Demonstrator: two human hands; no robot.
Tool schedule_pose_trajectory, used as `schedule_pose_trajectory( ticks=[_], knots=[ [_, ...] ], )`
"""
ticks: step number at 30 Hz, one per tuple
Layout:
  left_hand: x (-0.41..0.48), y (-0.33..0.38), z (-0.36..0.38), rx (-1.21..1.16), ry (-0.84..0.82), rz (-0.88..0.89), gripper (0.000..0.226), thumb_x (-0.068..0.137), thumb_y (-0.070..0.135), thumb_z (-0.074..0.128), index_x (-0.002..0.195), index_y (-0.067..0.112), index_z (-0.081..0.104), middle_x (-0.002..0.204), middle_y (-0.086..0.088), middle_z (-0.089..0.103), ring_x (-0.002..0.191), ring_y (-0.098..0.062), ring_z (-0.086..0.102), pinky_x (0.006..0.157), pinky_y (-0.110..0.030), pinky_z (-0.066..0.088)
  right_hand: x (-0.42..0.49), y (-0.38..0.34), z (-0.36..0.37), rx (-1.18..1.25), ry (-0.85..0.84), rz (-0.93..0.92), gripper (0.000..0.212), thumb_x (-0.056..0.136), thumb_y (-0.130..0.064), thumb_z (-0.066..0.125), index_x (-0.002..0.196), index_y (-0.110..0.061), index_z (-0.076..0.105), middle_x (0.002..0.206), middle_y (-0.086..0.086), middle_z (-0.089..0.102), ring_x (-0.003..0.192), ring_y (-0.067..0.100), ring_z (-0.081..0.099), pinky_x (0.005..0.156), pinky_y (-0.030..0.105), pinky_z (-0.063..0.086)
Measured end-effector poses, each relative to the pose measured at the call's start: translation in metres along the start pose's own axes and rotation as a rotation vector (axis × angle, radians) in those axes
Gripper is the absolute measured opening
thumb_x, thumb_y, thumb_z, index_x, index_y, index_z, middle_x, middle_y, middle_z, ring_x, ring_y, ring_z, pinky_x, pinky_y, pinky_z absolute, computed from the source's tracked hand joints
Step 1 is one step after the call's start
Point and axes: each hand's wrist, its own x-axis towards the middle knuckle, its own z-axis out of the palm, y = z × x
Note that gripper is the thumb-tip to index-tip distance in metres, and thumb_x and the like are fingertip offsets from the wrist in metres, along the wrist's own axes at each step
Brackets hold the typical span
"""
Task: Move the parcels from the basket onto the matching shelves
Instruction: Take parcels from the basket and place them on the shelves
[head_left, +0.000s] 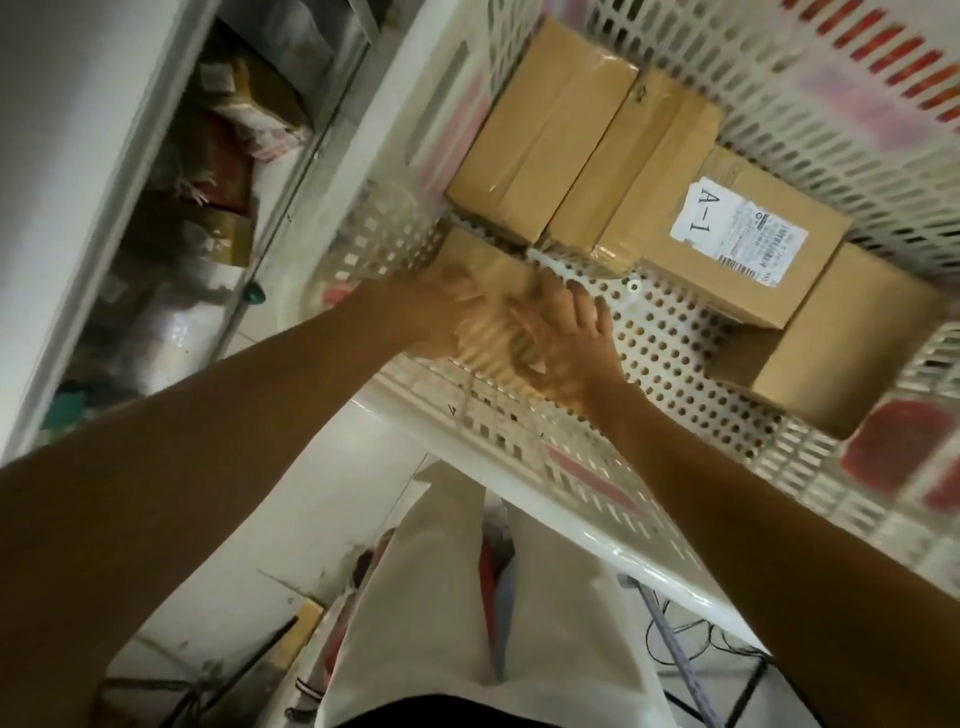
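1. Pale floor tiles (311, 525) run beneath the scene, and a metal shelf rack (291, 156) stands along the left edge, its bays packed with wrapped bags and cartons too blurred to read.
2. To the right of the rack sits the white plastic basket (524, 493), filling the upper right of the view: slotted walls, a floor of round holes, and a near rim running diagonally across the middle.
3. Inside it, two taped brown boxes (540, 140) lie side by side against the far-left wall. The parcel labelled "A-1" (727, 234) lies just beside them, and another plain box (841, 353) overlaps its corner, against the right wall.
4. A small brown parcel (483, 270) sits in the near-left corner of the basket, touching the wall there. Both bare arms reach in over the rim to it.
5. The left hand (441, 312) and right hand (561, 338) meet over that parcel's near edge. Motion blur smears them, so whether the fingers grip the parcel or only rest on it cannot be told. A few right fingertips (602, 312) point toward the perforated floor.
6. Bare basket floor shows between the hands and the plain box — the widest open stretch inside the walls.
7. Outside, a narrow strip of tile separates basket and rack; white trousers (441, 597) stand close against the near rim, with dark cables (701, 639) on the floor to the right.
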Motion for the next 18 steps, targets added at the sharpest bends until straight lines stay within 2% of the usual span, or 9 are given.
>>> schedule_pose_trajectory(
  ticks=[3, 5, 7, 9, 11, 13, 14, 16, 18],
  knots=[
    [0.006, 0.005, 0.003, 0.101, -0.082, 0.005, 0.064, 0.100, 0.034, 0.037, 0.152, 0.021, 0.004, 0.160, -0.006, -0.011, 0.146, -0.031, -0.010, 0.118, -0.051, 0.001, -0.016, 0.001, 0.004, 0.228, -0.038, 0.341, 0.098, 0.082, -0.048, 0.070, 0.152, -0.032, 0.003, 0.156, 0.016, 0.012, 0.135, 0.041, 0.030, 0.107, 0.056, 0.036],
    [0.014, 0.009, 0.006, 0.121, -0.123, 0.016, 0.064, 0.100, 0.035, 0.035, 0.152, 0.021, 0.000, 0.158, -0.008, -0.017, 0.144, -0.034, -0.015, 0.116, -0.050, -0.003, -0.019, -0.006, 0.010, 0.491, -0.085, 0.377, 0.098, 0.089, -0.037, 0.065, 0.153, -0.026, -0.008, 0.138, 0.024, 0.043, 0.106, 0.035, 0.059, 0.087, 0.047, 0.055],
    [0.018, 0.007, 0.009, 0.080, -0.115, -0.002, 0.065, 0.099, 0.035, 0.037, 0.152, 0.022, 0.001, 0.158, -0.009, -0.019, 0.144, -0.036, -0.014, 0.115, -0.051, -0.002, -0.012, -0.012, 0.016, 0.594, -0.072, 0.343, 0.099, 0.093, -0.027, 0.062, 0.152, -0.024, -0.018, 0.120, 0.025, 0.056, 0.081, 0.027, 0.064, 0.072, 0.039, 0.057],
    [0.019, 0.002, 0.017, 0.081, -0.012, -0.027, 0.065, 0.097, 0.034, 0.041, 0.152, 0.019, 0.010, 0.159, -0.012, -0.011, 0.145, -0.035, -0.009, 0.115, -0.055, 0.003, -0.001, -0.018, 0.017, 0.601, -0.062, 0.341, 0.100, 0.094, -0.021, 0.060, 0.150, -0.025, -0.023, 0.119, 0.027, 0.055, 0.074, 0.024, 0.061, 0.063, 0.032, 0.052],
    [0.020, -0.004, 0.019, 0.108, 0.072, -0.025, 0.063, 0.095, 0.034, 0.042, 0.152, 0.019, 0.017, 0.159, -0.013, -0.004, 0.145, -0.035, -0.004, 0.116, -0.057, 0.008, 0.007, -0.022, 0.015, 0.666, -0.047, 0.386, 0.098, 0.094, -0.017, 0.059, 0.150, -0.030, -0.019, 0.127, 0.027, 0.048, 0.085, 0.034, 0.062, 0.067, 0.037, 0.053],
    [0.021, -0.008, 0.013, 0.113, -0.021, -0.044, 0.062, 0.097, 0.041, 0.036, 0.152, 0.025, 0.012, 0.159, -0.008, -0.011, 0.145, -0.033, -0.010, 0.116, -0.055, 0.003, 0.006, -0.020, 0.010, 0.737, -0.070, 0.376, 0.094, 0.095, -0.020, 0.058, 0.151, -0.031, -0.017, 0.133, 0.028, 0.044, 0.097, 0.039, 0.062, 0.079, 0.045, 0.055],
    [0.020, -0.007, 0.008, 0.109, -0.064, -0.039, 0.061, 0.098, 0.044, 0.033, 0.152, 0.027, 0.009, 0.159, -0.006, -0.011, 0.145, -0.031, -0.010, 0.117, -0.053, 0.002, 0.003, -0.020, 0.009, 0.743, -0.108, 0.340, 0.095, 0.095, -0.020, 0.059, 0.151, -0.029, -0.017, 0.137, 0.028, 0.042, 0.099, 0.037, 0.062, 0.083, 0.044, 0.055],
    [0.014, 0.001, -0.001, 0.048, -0.017, 0.014, 0.054, 0.100, 0.040, 0.034, 0.149, 0.023, 0.023, 0.159, -0.006, 0.013, 0.144, -0.026, 0.013, 0.116, -0.041, 0.014, -0.008, -0.020, 0.004, 0.699, -0.164, 0.299, 0.092, 0.093, -0.023, 0.063, 0.154, -0.021, -0.006, 0.149, 0.021, 0.033, 0.117, 0.035, 0.054, 0.097, 0.040, 0.048],
    [0.000, 0.013, -0.010, -0.122, 0.037, 0.051, 0.042, 0.100, 0.028, 0.040, 0.141, 0.021, 0.040, 0.147, -0.005, 0.041, 0.129, -0.024, 0.041, 0.103, -0.033, 0.033, -0.022, -0.024, -0.009, 0.668, -0.142, 0.326, 0.078, 0.091, -0.030, 0.065, 0.153, -0.016, 0.019, 0.154, 0.013, 0.028, 0.136, 0.031, 0.038, 0.109, 0.038, 0.034]
  ],
)
